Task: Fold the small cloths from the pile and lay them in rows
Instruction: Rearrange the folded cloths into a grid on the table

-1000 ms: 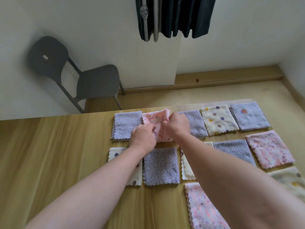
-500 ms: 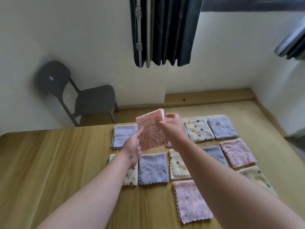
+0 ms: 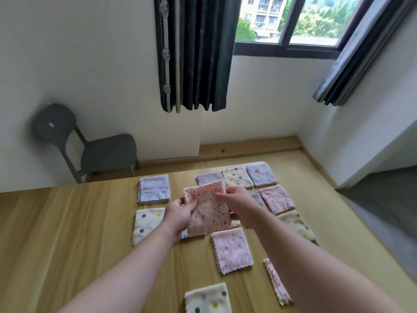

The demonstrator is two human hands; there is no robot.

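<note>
I hold a pink speckled cloth [image 3: 208, 211] up in the air above the wooden table [image 3: 67, 233]. My left hand [image 3: 179, 214] grips its left edge, thumb on the front. My right hand [image 3: 240, 205] pinches its upper right edge. Folded cloths lie in rows on the table below: a lilac one [image 3: 154, 188] at the far left, a cream dotted one [image 3: 147, 224] under it, a pink one [image 3: 232, 249] nearer me, and several more to the right. An empty gap shows in the far row, right of the lilac cloth.
A dark grey chair [image 3: 90, 150] stands against the wall beyond the table's far edge. Dark curtains [image 3: 191, 53] hang beside a window. The table's right edge [image 3: 325, 251] drops to the floor. A cream dotted cloth [image 3: 207, 298] lies close to me.
The pink cloth was lifted off its place in the far row and now hangs lower and nearer me between both hands. The camera has tilted up, showing the window.
</note>
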